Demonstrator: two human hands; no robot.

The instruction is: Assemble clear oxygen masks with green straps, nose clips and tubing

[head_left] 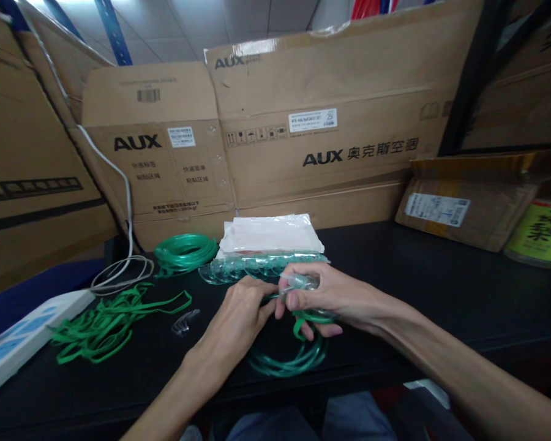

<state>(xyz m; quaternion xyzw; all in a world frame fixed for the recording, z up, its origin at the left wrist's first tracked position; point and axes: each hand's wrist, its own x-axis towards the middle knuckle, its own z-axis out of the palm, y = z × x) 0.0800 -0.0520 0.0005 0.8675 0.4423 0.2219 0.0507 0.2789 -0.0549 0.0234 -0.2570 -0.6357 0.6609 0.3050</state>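
Near the table's front, my right hand (pixel 319 291) is closed around a clear plastic fitting (pixel 300 282). A green strap (pixel 298 327) and part of some clear green tubing (pixel 287 367) hang at its lower fingers, the tubing looping down in a coil over the black table. My left hand (pixel 241 312) meets it from the left, thumb and forefinger pinched on a thin tube end beside the fitting. Its fingertips are partly hidden. Just beyond both hands lies a row of overlapping clear green plastic masks (pixel 252 266), in front of stacked white packets (pixel 270 234).
Leftward are a coil of green tubing (pixel 183 252), a heap of green elastic straps (pixel 98 331), small clear or metal strips (pixel 184 321) and a white power strip (pixel 32 331) with its cable. Cardboard boxes (pixel 266 159) wall the back; a smaller carton (pixel 463 202) and a yellow-green labelled jar (pixel 544 233) stand right.
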